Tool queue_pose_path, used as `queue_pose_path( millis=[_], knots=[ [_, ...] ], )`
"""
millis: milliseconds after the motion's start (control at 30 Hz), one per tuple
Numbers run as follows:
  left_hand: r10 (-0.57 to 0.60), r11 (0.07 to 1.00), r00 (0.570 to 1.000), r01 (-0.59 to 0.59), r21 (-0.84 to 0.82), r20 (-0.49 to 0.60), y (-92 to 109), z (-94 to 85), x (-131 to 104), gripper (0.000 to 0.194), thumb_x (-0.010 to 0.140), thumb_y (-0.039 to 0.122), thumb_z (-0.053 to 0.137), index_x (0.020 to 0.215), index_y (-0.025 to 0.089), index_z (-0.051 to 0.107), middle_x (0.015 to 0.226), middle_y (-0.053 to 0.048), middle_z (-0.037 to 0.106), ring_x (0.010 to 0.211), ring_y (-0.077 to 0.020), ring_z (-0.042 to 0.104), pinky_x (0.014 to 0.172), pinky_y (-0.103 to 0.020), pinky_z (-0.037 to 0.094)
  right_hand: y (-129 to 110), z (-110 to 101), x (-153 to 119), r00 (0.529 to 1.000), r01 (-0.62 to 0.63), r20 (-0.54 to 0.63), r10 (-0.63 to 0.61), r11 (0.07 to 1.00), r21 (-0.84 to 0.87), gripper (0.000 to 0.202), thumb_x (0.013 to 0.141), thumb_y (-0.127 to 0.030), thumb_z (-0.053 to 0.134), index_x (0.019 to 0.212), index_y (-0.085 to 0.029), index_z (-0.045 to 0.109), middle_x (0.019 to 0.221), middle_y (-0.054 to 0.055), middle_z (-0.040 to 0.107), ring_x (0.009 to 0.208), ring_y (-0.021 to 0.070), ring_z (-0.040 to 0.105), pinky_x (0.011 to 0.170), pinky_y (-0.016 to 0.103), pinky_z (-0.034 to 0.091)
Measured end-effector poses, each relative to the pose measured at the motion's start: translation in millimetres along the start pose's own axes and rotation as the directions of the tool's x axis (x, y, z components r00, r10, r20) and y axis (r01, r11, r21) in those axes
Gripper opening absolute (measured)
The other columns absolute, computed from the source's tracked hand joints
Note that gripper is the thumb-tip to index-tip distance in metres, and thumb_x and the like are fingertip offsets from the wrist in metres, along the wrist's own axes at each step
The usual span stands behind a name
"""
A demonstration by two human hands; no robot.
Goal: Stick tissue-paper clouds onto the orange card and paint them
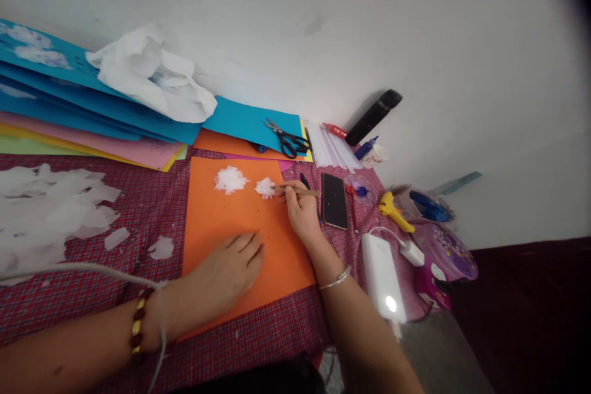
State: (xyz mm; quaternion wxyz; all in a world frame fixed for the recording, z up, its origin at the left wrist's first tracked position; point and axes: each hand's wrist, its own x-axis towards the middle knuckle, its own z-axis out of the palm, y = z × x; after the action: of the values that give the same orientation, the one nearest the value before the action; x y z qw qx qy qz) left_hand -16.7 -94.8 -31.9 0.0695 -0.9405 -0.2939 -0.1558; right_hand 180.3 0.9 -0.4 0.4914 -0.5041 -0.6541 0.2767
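Note:
An orange sheet of paper [231, 215] lies on the checked cloth, with a larger white ragged-edged patch [231, 179] and a smaller one [264, 188] near its top. My right hand [300, 212] pinches a thin brown stick [307, 191], its tip at the smaller white patch. Flat on the lower middle of the sheet rests my left hand [226, 271], holding nothing, fingers stretched out. A pale cable [101, 268] crosses over my left wrist.
Torn white paper pieces [50, 209] lie left. Coloured sheets [115, 141], crumpled white paper [154, 77] and scissors [287, 138] are along the wall. On the right are a phone [334, 200], a white power bank [382, 277] and a yellow-handled tool [394, 212].

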Motion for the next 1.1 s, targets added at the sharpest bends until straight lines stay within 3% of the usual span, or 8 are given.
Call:
queue_pose_path(
  millis=[233, 467, 1100],
  knots=[
    [0.007, 1.0, 1.0, -0.007, -0.004, 0.008, -0.2, -1.8, 1.5, 0.036, 0.094, 0.017, 0.045, 0.126, 0.008, 0.059, 0.133, -0.018, 0.059, 0.129, -0.0284, 0.049, 0.107, -0.042, 0.038, -4.1, 0.9, -3.3, 0.998, 0.008, -0.069, -0.001, 0.995, 0.099, 0.023, 0.096, -0.034, 0.044, 0.093, -0.02, 0.061, 0.077, 0.003, 0.067, 0.066, 0.0156, 0.063, 0.062, 0.029, 0.05],
    [0.038, 0.999, 0.999, -0.039, 0.032, 0.019, -0.6, -9.0, 4.0, 0.036, 0.093, 0.016, 0.045, 0.124, 0.007, 0.06, 0.131, -0.017, 0.062, 0.125, -0.0299, 0.051, 0.105, -0.042, 0.039, -7.1, -0.2, -4.3, 0.999, -0.019, -0.024, 0.022, 0.994, 0.103, 0.023, 0.095, -0.035, 0.045, 0.09, -0.02, 0.061, 0.072, 0.002, 0.065, 0.06, 0.0148, 0.06, 0.058, 0.028, 0.048],
    [0.019, 1.0, 0.999, -0.018, 0.019, -0.036, -0.9, -0.6, 1.9, 0.034, 0.093, 0.02, 0.05, 0.122, 0.007, 0.063, 0.128, -0.018, 0.063, 0.125, -0.0298, 0.051, 0.108, -0.042, 0.035, -2.9, 0.9, -4.9, 0.998, -0.056, 0.034, 0.054, 0.996, 0.065, 0.022, 0.092, -0.033, 0.047, 0.087, -0.02, 0.063, 0.07, 0.001, 0.063, 0.057, 0.0142, 0.059, 0.057, 0.026, 0.048]
  ],
)
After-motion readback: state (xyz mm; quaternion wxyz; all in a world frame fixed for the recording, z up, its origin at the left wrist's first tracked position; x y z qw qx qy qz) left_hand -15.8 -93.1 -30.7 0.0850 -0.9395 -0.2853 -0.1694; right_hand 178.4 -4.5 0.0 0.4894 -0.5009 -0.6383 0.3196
